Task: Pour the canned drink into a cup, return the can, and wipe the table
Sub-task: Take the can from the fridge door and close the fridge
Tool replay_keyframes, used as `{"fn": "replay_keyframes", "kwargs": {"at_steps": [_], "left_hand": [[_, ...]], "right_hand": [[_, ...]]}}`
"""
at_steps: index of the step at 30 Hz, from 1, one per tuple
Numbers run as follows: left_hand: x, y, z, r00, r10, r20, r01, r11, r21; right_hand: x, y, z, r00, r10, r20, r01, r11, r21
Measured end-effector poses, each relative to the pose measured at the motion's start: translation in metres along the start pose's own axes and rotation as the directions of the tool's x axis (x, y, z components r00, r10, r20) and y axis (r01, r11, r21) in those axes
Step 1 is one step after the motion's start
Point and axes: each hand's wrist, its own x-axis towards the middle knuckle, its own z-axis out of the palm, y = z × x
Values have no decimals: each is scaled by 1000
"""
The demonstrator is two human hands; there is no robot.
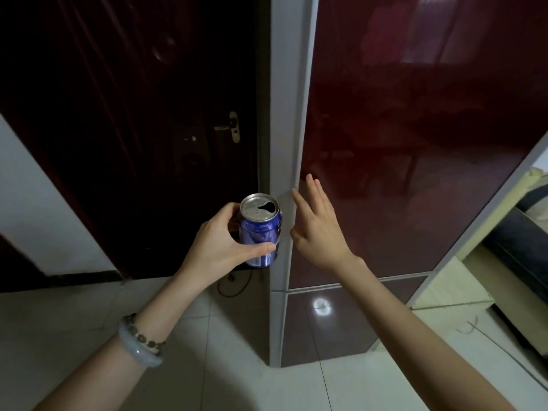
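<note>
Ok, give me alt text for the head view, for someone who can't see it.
The left hand grips an opened blue can upright, while the right hand, fingers straight, reaches to the edge of a dark red fridge door.

1. The can is blue with pale printing on its side and a bare silver top.
2. Its mouth is already open, showing as a dark hole in the lid.
3. It stands close to upright, lid up.
4. My left grip holds it in the air, fingers behind it and thumb across its lower front.
5. It sits just beside a grey panel; I cannot tell whether they touch.
</note>
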Motion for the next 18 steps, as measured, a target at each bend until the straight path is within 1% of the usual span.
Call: {"fn": "replay_keyframes", "kwargs": {"at_steps": [2, 3, 4, 5, 6, 7, 8, 9, 10, 13, 15, 18], "left_hand": [[-2, -1, 2, 1000, 17, 26, -17, 1000, -6], [-2, 0, 4, 999, 26, 40, -26, 1000, -8], [-3, 0, 6, 998, 36, 57, -35, 999, -11], [-3, 1, 9, 996, 47, 76, -46, 999, -18], [-4, 2, 13, 994, 59, 95, -57, 998, -29], [-5, 4, 18, 991, 71, 115, -67, 997, -42], [-6, 6, 24, 987, 84, 137, -77, 995, -56], [-7, 8, 30, 982, 98, 159, -87, 993, -74], [-8, 11, 36, 977, 113, 182, -97, 991, -93], [-13, 22, 60, 950, 160, 269, -125, 982, -144], [-16, 31, 77, 919, 209, 334, -158, 972, -175], [-24, 48, 108, 856, 293, 426, -212, 950, -228]], "right_hand": [[-11, -9, -8, 986, 161, 46, -167, 964, 206], [-17, -11, -9, 960, 251, 121, -277, 907, 318], [-23, -14, -12, 915, 330, 232, -401, 806, 436], [-30, -16, -14, 855, 375, 358, -518, 648, 558], [-38, -18, -15, 791, 394, 467, -610, 454, 650], [-47, -18, -17, 722, 404, 561, -677, 249, 692], [-57, -19, -20, 658, 412, 631, -714, 76, 696], [-67, -19, -24, 613, 410, 675, -723, -53, 689], [-76, -19, -29, 587, 407, 700, -715, -144, 684], [-105, -12, -49, 560, 437, 704, -624, -336, 705], [-126, -6, -62, 525, 494, 693, -549, -425, 719], [-162, 1, -81, 482, 571, 665, -450, -490, 747]]}}
